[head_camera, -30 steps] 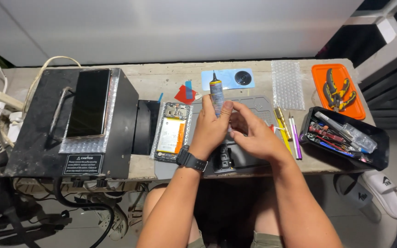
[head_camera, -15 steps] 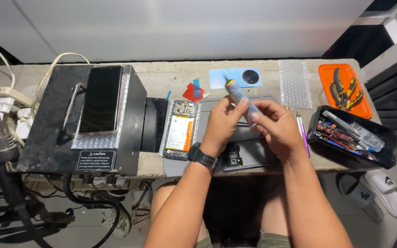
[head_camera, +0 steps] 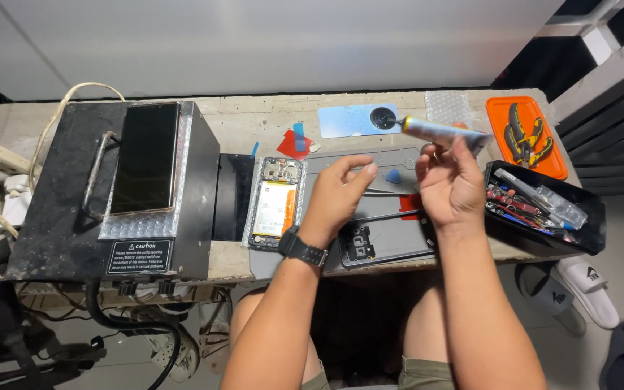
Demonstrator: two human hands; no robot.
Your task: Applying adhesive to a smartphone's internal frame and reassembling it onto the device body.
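Note:
My right hand (head_camera: 448, 184) grips a grey squeeze tube (head_camera: 445, 133) with a yellow nozzle, held nearly level above the bench with the nozzle pointing left. My left hand (head_camera: 337, 196), with a black watch on the wrist, hovers with fingers apart and nothing in it, just left of the tube. Below the hands a grey work mat (head_camera: 370, 160) carries an opened phone body (head_camera: 276, 203) showing its battery, a dark phone back cover (head_camera: 378, 240) and a blue pick (head_camera: 393, 175).
A black heating box (head_camera: 81, 217) with a phone (head_camera: 146, 155) on top stands at the left, cables behind it. A black tool tray (head_camera: 543, 209) and an orange tray (head_camera: 525, 133) with pliers sit at the right. A blue film sheet (head_camera: 359, 119) lies at the back.
My left hand has let go of the tube and drawn back to the left. My right hand has carried the tube up and to the right, tilting it level.

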